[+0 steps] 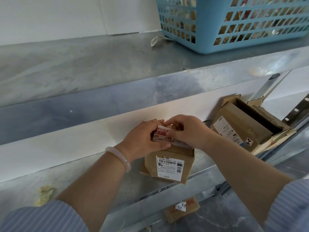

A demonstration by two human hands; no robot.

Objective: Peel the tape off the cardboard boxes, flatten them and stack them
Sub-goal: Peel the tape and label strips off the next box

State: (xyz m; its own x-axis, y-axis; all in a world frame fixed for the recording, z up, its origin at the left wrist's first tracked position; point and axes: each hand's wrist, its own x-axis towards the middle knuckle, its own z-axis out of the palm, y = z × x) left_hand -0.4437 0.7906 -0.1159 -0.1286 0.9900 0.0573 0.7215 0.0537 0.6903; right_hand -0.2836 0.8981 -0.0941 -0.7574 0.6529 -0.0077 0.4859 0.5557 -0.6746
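Striped sleeves point(41, 216) and bare forearms reach in from 7 and 5 o'clock and meet over a small box point(168, 171) standing on the lower shelf point(103, 180). The left hand point(143, 138), with a pale bracelet point(119, 157) at the wrist, curls thumb and fingers round a strip of red-printed tape point(161, 135) at the box's top. The right hand point(187, 131) presses close against it, knuckles up, and its fingertips pinch the same strip. Both hands are thus clamped on the tape, probably so that one can pull while the other keeps the lifted end taut. The box stands upright with its label point(169, 166) facing the camera, which leaves the sealed top within reach; it seems not yet flattened. At 2 o'clock from it an open box point(240, 126) leans against the wall, flaps loose, likely waiting its turn. At 6 o'clock, lower down, lies a flat cardboard piece point(182, 209) with a handwritten slip. At 1 o'clock, on the shelf above, stands a blue basket point(209, 44) that looks full of scraps.
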